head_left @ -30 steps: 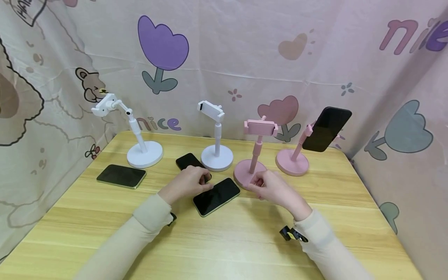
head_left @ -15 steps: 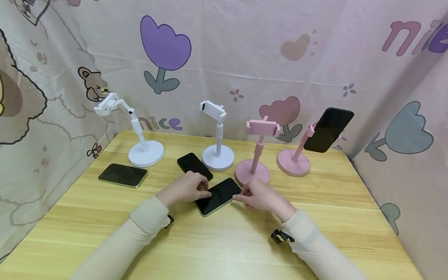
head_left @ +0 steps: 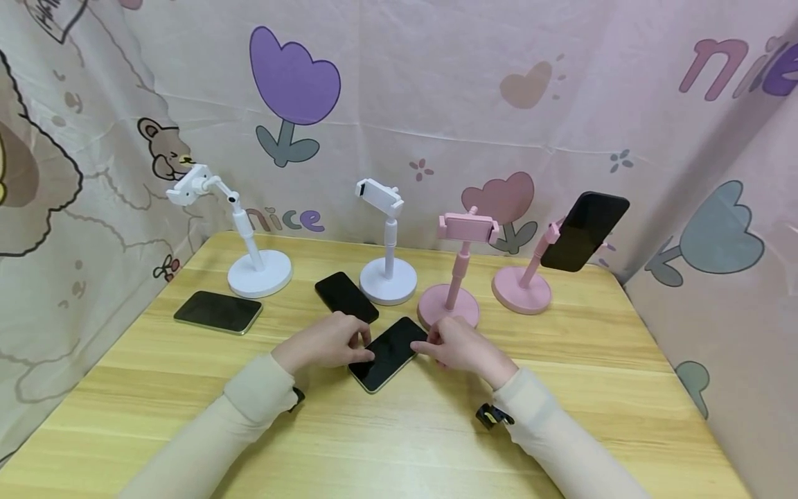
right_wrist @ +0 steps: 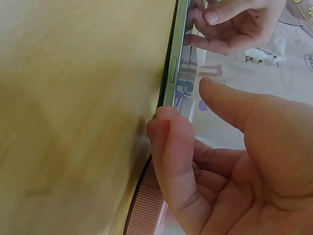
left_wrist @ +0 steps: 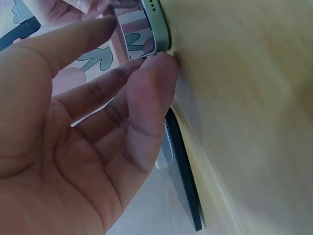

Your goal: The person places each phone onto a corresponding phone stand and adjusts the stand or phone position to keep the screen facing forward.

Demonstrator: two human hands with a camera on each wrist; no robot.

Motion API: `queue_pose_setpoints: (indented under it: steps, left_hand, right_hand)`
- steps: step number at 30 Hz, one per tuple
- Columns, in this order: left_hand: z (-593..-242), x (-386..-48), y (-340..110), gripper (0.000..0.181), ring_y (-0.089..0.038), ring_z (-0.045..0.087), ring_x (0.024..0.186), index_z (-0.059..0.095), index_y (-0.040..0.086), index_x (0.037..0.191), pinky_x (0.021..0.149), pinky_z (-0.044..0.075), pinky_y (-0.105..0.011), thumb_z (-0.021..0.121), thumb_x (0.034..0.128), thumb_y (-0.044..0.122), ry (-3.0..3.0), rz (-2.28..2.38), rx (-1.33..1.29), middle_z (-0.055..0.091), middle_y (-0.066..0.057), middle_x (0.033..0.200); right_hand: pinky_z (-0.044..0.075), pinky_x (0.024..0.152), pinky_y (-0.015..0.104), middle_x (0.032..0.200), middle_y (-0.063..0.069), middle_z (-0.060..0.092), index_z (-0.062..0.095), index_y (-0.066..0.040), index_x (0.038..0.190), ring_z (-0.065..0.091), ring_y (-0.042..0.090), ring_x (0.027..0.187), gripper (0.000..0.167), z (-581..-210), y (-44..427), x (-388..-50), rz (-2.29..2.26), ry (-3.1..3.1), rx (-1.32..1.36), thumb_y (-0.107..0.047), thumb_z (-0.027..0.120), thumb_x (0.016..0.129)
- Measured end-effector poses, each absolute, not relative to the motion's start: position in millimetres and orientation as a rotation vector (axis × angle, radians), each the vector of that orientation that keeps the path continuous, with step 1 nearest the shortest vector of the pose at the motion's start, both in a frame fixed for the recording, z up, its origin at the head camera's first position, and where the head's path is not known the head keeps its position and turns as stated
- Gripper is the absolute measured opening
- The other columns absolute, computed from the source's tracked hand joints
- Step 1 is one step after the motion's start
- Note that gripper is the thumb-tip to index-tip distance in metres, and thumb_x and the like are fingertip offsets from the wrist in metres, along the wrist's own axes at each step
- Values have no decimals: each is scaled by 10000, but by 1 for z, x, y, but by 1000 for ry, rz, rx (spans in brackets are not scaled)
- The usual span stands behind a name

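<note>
A black-screened phone (head_left: pixel 389 357) with a pale green frame lies at a slant on the table between both hands. My left hand (head_left: pixel 330 341) is at its left end; in the left wrist view its fingertips (left_wrist: pixel 156 73) touch the phone's corner (left_wrist: pixel 161 29), and the thumb stands apart. At the right end is my right hand (head_left: pixel 458 344). In the right wrist view its fingertips (right_wrist: pixel 171 122) meet the green edge (right_wrist: pixel 172 71), with the thumb (right_wrist: pixel 225 100) raised away from the fingers. Just behind the phone stands a pink phone stand (head_left: pixel 449 306).
A second black phone (head_left: pixel 346 296) lies behind the left hand, and another phone (head_left: pixel 218 312) lies farther left. Two white stands (head_left: pixel 260 274) (head_left: pixel 388 281) have no phone in them. At the back right, a pink stand (head_left: pixel 521 290) carries a phone (head_left: pixel 584 232). A patterned curtain (head_left: pixel 405 90) hangs behind.
My right hand has moved left from the pink base to the phone's right end. My left hand has come slightly nearer me, and the phone has turned and slid a little toward me.
</note>
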State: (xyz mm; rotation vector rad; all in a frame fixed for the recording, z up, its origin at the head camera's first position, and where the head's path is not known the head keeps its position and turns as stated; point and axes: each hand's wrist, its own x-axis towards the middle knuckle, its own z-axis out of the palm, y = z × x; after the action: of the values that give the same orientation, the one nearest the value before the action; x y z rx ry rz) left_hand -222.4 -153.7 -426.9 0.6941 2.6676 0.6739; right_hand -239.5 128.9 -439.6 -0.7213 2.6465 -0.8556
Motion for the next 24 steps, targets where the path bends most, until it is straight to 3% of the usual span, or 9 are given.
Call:
queue_pose_setpoints:
  steps: [2, 3, 7, 9, 10, 18, 20, 24]
  left_hand:
    - [-426, -220, -154, 179, -85, 555, 638, 746, 116, 1026, 620, 471, -230, 811, 977, 275, 2663, 675, 710, 626, 40, 746]
    - [-426, -219, -153, 180, -79, 553, 625, 747, 112, 1023, 613, 467, -227, 811, 976, 274, 2661, 676, 720, 626, 43, 732]
    - [-427, -214, -151, 192, -67, 562, 632, 756, 106, 1000, 623, 486, -223, 814, 975, 288, 2653, 678, 749, 643, 58, 735]
    - [-426, -211, -149, 196, -68, 568, 641, 759, 108, 981, 631, 500, -224, 816, 974, 296, 2646, 683, 763, 652, 60, 746]
    - [-425, -209, -148, 196, -72, 570, 645, 759, 110, 973, 635, 504, -228, 816, 974, 299, 2638, 687, 764, 656, 58, 752]
    - [-420, -196, -144, 182, -66, 542, 625, 732, 159, 915, 612, 460, -229, 820, 969, 309, 2599, 701, 781, 623, 71, 707]
    - [-420, -194, -143, 180, -65, 533, 619, 735, 154, 928, 608, 449, -229, 821, 967, 307, 2599, 701, 786, 616, 72, 700]
    - [-419, -191, -143, 179, -65, 525, 607, 751, 137, 985, 596, 446, -231, 818, 969, 303, 2587, 701, 792, 614, 67, 705]
  right_hand:
    - [369, 477, 219, 511, -59, 562, 696, -110, 678, 509, 69, 467, 475, -440, 128, -241, -859, 2651, -732, -421, 725, 1036]
    - [377, 471, 216, 499, -78, 564, 692, -144, 663, 516, 60, 458, 530, -450, 131, -249, -850, 2653, -745, -536, 704, 1021]
    - [386, 472, 229, 498, -56, 561, 686, -128, 665, 516, 83, 457, 517, -455, 130, -254, -820, 2669, -741, -507, 727, 1014]
    - [359, 465, 218, 495, -84, 539, 668, -159, 658, 487, 63, 454, 537, -469, 134, -264, -828, 2673, -796, -569, 713, 1001]
    - [357, 465, 235, 506, -56, 541, 663, -134, 664, 486, 84, 459, 493, -463, 132, -261, -841, 2671, -797, -474, 743, 1012]
    - [421, 460, 273, 554, -69, 546, 646, -213, 666, 534, 113, 492, 546, -491, 125, -284, -727, 2757, -738, -680, 729, 936]
    - [426, 475, 270, 569, -81, 539, 644, -221, 666, 527, 105, 507, 568, -493, 122, -286, -679, 2791, -718, -728, 723, 910]
    - [426, 508, 284, 588, -55, 539, 645, -164, 686, 517, 125, 532, 564, -469, 109, -270, -624, 2841, -731, -659, 738, 940]
